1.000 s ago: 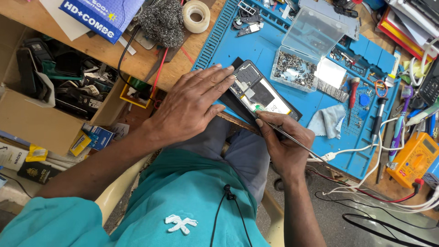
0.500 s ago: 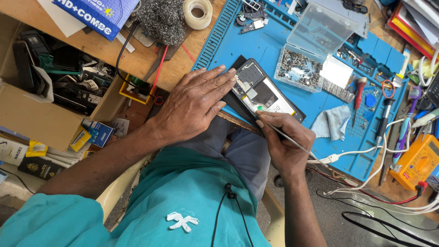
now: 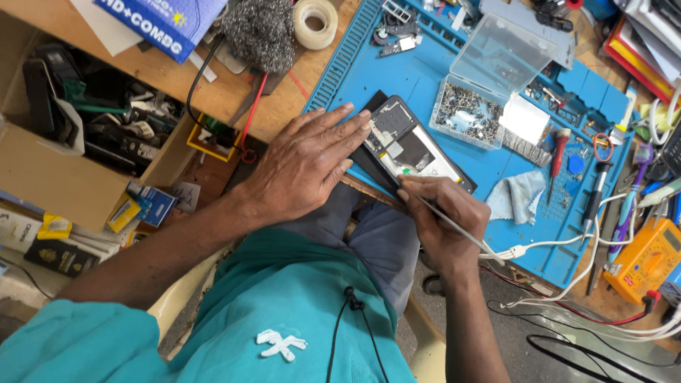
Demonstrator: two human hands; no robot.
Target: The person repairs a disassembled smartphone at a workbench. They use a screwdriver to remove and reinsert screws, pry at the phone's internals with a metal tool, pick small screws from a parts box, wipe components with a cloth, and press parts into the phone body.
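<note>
An opened phone (image 3: 415,145) lies back-side up on the blue work mat (image 3: 369,71), its circuit board and a black cell showing. My left hand (image 3: 305,159) lies flat with the fingers spread, pressing on the phone's left end. My right hand (image 3: 443,216) grips a thin metal tool (image 3: 454,227) like a pen, its tip touching the phone's near edge.
A clear plastic box of small screws (image 3: 472,113) stands open beyond the phone. A blue cloth (image 3: 518,195), screwdrivers (image 3: 557,152), a yellow multimeter (image 3: 645,259) and white cables (image 3: 567,252) lie to the right. Tape roll (image 3: 316,21) and steel wool (image 3: 259,32) sit at the back left; an open drawer of parts (image 3: 99,120) is on the left.
My hands have kept their places on the phone; the tool tip has shifted slightly along its near edge. The view has drifted a little.
</note>
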